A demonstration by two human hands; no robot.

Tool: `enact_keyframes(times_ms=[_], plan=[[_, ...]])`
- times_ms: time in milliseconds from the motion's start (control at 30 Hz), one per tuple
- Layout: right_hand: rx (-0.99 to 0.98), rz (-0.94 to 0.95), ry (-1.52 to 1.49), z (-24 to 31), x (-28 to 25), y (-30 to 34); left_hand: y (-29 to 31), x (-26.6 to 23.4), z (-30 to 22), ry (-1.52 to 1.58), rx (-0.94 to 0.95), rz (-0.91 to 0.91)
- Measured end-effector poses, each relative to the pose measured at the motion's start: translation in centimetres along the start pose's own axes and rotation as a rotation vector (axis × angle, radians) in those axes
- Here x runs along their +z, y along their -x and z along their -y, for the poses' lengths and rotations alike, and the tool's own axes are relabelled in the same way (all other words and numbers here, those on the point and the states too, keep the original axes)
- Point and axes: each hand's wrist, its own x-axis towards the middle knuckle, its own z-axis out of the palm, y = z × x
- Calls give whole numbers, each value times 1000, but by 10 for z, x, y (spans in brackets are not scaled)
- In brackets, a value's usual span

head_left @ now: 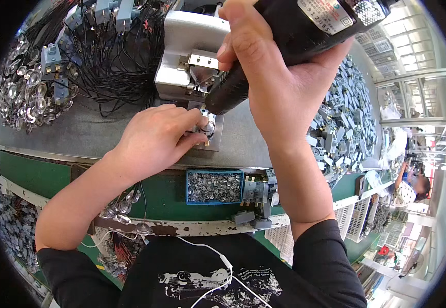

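My right hand [289,87] is wrapped round a black electric screwdriver [279,36], held slanting down to the left. The tool's narrow end sits right at a small metal-and-grey part [209,127] on a metal fixture plate [213,146]. My left hand [153,133] comes in from the left, with thumb and fingertips closed on that small part. Just behind it stands a silvery metal press-like block [182,49] with a small bracket. The tool's very tip and the contact with the part are too small to make out.
Shiny round metal pieces [25,90] and black cables [115,77] with grey plug blocks [125,15] pile up at the left. Grey blocks [343,118] heap at the right. A blue tray [215,201] of small metal parts lies in front. A person [413,187] is far right.
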Motion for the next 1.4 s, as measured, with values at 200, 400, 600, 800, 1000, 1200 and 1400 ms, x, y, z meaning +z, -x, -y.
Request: enact_keyframes(times_ms=[200, 400, 600, 800, 1000, 1200, 1400], plan=[[-1048, 259, -163, 12, 26, -28, 3, 1, 1, -23, 129, -191], [-198, 10, -139, 20, 21, 26, 4, 4, 6, 11, 125, -192], [34, -69, -51, 41, 25, 39, 4, 5, 4, 98, 95, -174], [-137, -14, -143, 24, 22, 40, 8, 12, 6, 70, 142, -243], [-246, 47, -238, 22, 30, 29, 7, 15, 8, 80, 165, -302], [-241, -9, -278, 17, 8, 30, 4, 9, 7, 29, 153, -271], [-343, -10, -379, 26, -13, 32, 24, 13, -36, -307, 459, -5]])
